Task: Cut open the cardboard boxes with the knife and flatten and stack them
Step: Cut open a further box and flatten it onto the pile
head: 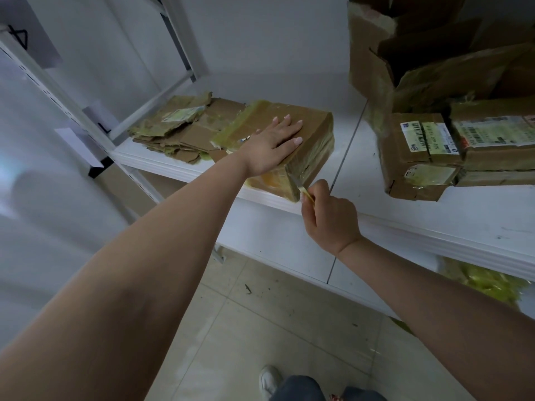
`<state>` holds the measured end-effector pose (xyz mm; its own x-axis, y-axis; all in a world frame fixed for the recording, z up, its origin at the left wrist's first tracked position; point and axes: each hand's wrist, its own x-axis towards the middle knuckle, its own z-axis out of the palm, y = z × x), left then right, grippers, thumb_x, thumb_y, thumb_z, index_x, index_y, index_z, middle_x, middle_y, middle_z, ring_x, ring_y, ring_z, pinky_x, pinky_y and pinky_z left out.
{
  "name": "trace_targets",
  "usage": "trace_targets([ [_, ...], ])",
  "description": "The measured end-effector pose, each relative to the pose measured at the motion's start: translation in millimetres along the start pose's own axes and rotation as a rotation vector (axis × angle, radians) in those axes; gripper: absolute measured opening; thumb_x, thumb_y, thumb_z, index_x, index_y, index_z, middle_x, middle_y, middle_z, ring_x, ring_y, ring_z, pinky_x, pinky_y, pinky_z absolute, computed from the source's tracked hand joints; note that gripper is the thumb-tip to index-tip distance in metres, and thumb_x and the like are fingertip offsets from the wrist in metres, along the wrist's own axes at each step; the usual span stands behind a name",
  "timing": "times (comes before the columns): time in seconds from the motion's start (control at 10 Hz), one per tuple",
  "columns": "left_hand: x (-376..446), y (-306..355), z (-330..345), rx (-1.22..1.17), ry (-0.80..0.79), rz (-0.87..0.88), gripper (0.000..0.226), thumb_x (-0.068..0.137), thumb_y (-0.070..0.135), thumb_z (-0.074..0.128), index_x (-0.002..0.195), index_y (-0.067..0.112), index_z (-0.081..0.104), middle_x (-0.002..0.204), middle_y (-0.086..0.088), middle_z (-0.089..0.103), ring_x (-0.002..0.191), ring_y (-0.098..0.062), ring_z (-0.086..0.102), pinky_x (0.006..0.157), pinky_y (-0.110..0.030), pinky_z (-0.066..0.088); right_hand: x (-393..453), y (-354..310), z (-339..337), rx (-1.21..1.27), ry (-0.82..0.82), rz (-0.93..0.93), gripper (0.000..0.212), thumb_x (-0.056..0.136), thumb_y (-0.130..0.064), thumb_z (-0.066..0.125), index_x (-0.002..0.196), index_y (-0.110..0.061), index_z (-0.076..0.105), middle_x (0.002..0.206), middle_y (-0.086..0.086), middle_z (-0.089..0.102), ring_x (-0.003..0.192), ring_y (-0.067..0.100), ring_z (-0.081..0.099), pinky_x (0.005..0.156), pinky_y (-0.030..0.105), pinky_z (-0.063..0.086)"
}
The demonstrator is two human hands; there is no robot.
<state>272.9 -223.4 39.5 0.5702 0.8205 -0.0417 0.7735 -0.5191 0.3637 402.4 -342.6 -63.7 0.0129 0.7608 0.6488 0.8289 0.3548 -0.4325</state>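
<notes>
A taped brown cardboard box [314, 131] lies on the white shelf [405, 215] near its front edge. My left hand [272, 146] presses flat on the box's top with straight fingers. My right hand [330, 218] grips a small knife [302, 188] with a yellow handle, its blade touching the near corner of the box. To the left of the box lies a stack of flattened cardboard [185, 128].
Several taped and open cardboard boxes [440, 117] are piled at the right of the shelf. A white metal rack post [58, 91] stands at the left. Yellowish tape scraps [486, 282] lie under the shelf at the right. My shoe [269, 380] is on the tiled floor.
</notes>
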Motion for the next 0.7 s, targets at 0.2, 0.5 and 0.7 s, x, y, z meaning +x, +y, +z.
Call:
trace_targets([
  [0.2, -0.5, 0.6, -0.4, -0.001, 0.008, -0.001, 0.051, 0.103, 0.043, 0.031, 0.152, 0.03, 0.024, 0.162, 0.0, 0.01, 0.149, -0.018, 0.0, 0.117, -0.045, 0.001, -0.9, -0.8, 3.4, -0.019, 0.016, 0.003, 0.019, 0.092, -0.026, 0.038, 0.082, -0.01, 0.041, 0.046, -0.01, 0.03, 0.031, 0.01, 0.02, 0.04, 0.01, 0.006],
  [0.5, -0.1, 1.2, 0.2, 0.001, 0.002, 0.001, 0.051, 0.103, 0.044, 0.03, 0.152, 0.029, 0.023, 0.162, 0.0, 0.01, 0.149, -0.018, 0.0, 0.117, -0.043, 0.001, -0.2, 3.1, 3.0, -0.028, 0.036, -0.011, 0.021, 0.092, -0.026, 0.037, 0.081, -0.009, 0.043, 0.041, -0.005, 0.039, 0.031, 0.011, 0.02, 0.041, 0.01, 0.006],
  [0.7, -0.1, 0.9, 0.3, 0.013, 0.003, 0.007, 0.052, 0.103, 0.044, 0.03, 0.152, 0.029, 0.023, 0.162, -0.001, 0.009, 0.149, -0.018, 0.0, 0.117, -0.044, 0.001, -0.1, 0.0, 6.8, -0.081, -0.034, 0.009, 0.013, 0.092, -0.025, 0.033, 0.089, -0.012, 0.034, 0.046, -0.01, 0.026, 0.031, 0.01, 0.017, 0.042, 0.011, 0.004],
])
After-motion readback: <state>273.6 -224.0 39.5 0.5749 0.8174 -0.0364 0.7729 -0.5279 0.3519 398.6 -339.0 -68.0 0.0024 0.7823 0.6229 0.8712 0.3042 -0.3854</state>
